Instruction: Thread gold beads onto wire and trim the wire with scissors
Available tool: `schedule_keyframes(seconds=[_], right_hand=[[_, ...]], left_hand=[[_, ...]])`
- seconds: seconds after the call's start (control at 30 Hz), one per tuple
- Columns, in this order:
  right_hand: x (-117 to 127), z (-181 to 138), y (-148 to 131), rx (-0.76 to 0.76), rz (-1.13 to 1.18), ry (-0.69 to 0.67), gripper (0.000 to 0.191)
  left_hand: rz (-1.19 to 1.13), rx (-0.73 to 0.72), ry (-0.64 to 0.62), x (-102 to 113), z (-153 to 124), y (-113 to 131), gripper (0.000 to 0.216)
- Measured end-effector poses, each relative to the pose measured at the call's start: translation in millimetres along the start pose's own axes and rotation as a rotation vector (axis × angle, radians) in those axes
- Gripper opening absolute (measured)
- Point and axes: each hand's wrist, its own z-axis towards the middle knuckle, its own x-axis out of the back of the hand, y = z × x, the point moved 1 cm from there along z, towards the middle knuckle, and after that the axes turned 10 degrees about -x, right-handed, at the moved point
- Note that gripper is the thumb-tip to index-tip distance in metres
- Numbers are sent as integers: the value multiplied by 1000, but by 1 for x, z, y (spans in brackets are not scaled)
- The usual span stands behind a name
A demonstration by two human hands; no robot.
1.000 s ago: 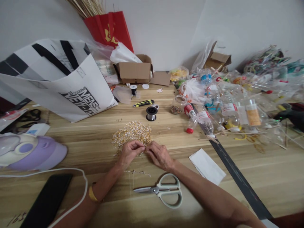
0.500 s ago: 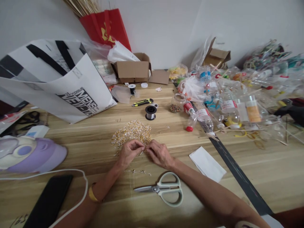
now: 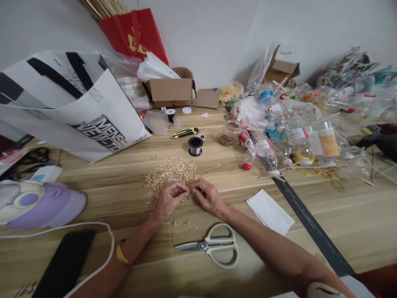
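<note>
Both of my hands hover at the near edge of a pile of small gold and silver beads (image 3: 169,171). My left hand (image 3: 171,198) has thumb and forefinger pinched together; what sits between them is too small to make out. Close beside it, my right hand (image 3: 209,198) is also pinched, its fingertips near the left ones and over the beads. Below the hands lies a short beaded strand (image 3: 182,224) with thin thread trailing from it. A pair of scissors (image 3: 214,245) with pale handles rests nearer to me, blades pointing left.
A wire spool (image 3: 195,146) and a yellow-black utility knife (image 3: 185,133) lie behind the beads. To the right are a folded white paper (image 3: 271,212), a jar of beads (image 3: 230,134) and heaped plastic bottles (image 3: 297,136). A black phone (image 3: 63,263) and white shopping bag (image 3: 93,111) are left.
The right fingertips have drawn slightly apart from the left ones and shifted a little. The left hand stays nearly in place. The camera view has moved slightly.
</note>
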Motion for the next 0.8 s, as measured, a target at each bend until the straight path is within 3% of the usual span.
schedule_keyframes(seconds=[0.8], right_hand=[[-1,3,2,-141,87,-89,13]], left_hand=[[121,-126,29,-2,-1,1,2]])
